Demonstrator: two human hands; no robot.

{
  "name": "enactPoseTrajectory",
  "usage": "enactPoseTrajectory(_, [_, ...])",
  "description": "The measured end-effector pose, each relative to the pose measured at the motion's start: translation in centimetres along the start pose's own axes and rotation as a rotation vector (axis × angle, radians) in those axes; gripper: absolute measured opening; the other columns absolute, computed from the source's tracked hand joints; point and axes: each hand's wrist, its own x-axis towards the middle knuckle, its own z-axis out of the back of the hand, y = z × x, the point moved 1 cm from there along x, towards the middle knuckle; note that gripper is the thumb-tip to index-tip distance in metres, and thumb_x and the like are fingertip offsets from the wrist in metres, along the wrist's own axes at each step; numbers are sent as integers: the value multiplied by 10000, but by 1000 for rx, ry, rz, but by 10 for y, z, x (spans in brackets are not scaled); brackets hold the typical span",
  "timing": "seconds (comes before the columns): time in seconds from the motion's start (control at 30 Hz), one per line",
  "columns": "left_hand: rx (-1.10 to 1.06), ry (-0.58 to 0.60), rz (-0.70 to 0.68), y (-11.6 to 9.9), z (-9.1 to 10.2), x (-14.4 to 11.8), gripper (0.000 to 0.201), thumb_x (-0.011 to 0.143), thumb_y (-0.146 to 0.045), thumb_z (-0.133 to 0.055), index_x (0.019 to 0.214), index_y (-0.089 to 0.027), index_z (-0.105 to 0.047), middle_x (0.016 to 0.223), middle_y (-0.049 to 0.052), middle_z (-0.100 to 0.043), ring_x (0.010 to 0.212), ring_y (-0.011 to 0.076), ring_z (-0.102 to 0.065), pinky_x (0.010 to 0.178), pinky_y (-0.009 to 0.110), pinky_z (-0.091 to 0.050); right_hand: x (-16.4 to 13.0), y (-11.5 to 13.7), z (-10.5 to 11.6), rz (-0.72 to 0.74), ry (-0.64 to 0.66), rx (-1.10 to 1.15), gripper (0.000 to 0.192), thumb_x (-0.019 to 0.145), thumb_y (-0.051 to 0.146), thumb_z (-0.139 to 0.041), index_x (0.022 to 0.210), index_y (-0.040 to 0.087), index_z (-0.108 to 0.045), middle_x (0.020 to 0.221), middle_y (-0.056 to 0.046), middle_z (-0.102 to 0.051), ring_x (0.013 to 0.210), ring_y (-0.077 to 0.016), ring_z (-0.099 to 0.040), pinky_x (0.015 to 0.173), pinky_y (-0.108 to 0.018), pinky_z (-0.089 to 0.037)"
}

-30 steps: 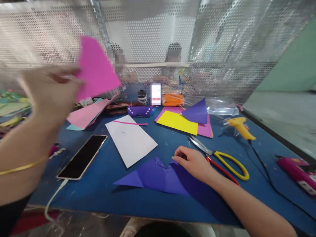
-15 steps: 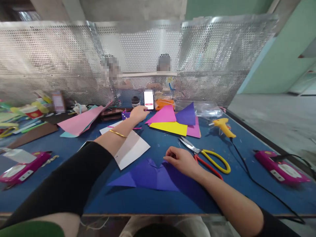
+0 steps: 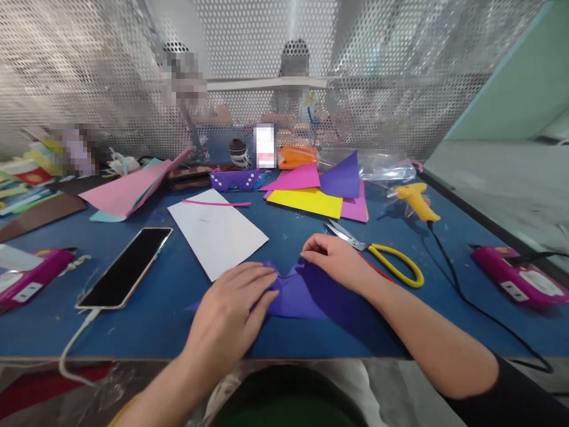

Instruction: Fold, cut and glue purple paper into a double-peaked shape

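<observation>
Head camera: purple paper lies at the near edge of the blue table, about midway along that edge. A dip in its far side is visible between the two hands; its left tip shows beyond the left hand.

Left hand: laid over the left part of the paper, fingers nearly straight and side by side, thumb slightly apart from them and toward the near edge. Whether the paper is pinched or merely pressed cannot be told. Right hand: at the far side of the paper, right of the dip, fingers curled, thumb and forefinger tips almost together. The contact is too small to confirm a firm hold.

Handling assessment: the paper should be very light, moderately stiff when flat, and easily bent. It is unlikely to be slippery, but would probably slide under a careless sleeve. The weakest place is judged to be the dip, where pulling the two sides apart could tear or wrinkle it. Recommended hold: flat fingers on the broad left part, and a light pinch on the far side right of the dip.

Adjacent items: scissors lie just beyond the right hand, toward the right edge; a white sheet lies just beyond the left hand, toward the far edge.
</observation>
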Motion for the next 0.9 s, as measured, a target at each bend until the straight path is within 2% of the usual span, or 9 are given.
enactPoseTrajectory(0.1, [52, -10, -60, -10, -16, -6, 305, 1020, -268, -483, 1152, -133, -723, 1144, 73, -766, 1096, 247, -680, 942, 432, -573, -1, 1, 3, -13, 10, 16, 56, 816, 259, -662, 783, 221, -638, 755, 17, -684, 715, -150, -617, 681, -282, -455])
enactPoseTrajectory(0.2, [105, 19, -108, -16, -23, -3, 384, 1037, -341, -445, 1181, -97, -704, 1160, 91, -757, 1110, 284, -659, 941, 474, -557, -3, 2, 4, -18, 40, 9, 72, 782, 235, -712, 783, 220, -642, 718, 32, -665, 684, -137, -605, 652, -269, -458])
enactPoseTrajectory(0.47, [144, 55, -143, -18, -23, -5, 525, 1039, -511, -390, 1179, -122, -713, 1194, 47, -755, 1133, 269, -637, 990, 424, -446, -8, 4, -4, -61, 72, -68, 109, 790, 194, -747, 810, 229, -645, 730, 41, -657, 687, -134, -595, 651, -280, -445])
enactPoseTrajectory(0.63, [160, 76, -154, -17, -23, -6, 491, 1045, -474, -403, 1188, -128, -720, 1217, 40, -750, 1117, 246, -653, 1000, 396, -399, -10, 6, -7, -97, 68, -107, 143, 796, 163, -749, 795, 237, -626, 706, 48, -634, 684, -138, -588, 649, -285, -433])
enactPoseTrajectory(0.9, [141, 76, -147, -18, -22, -5, 526, 1042, -498, -391, 1149, -123, -743, 1180, 47, -764, 1027, 232, -678, 963, 379, -421, -8, 12, -5, -126, 103, -146, 179, 781, 118, -740, 780, 236, -605, 692, 63, -616, 668, -122, -561, 641, -277, -425])
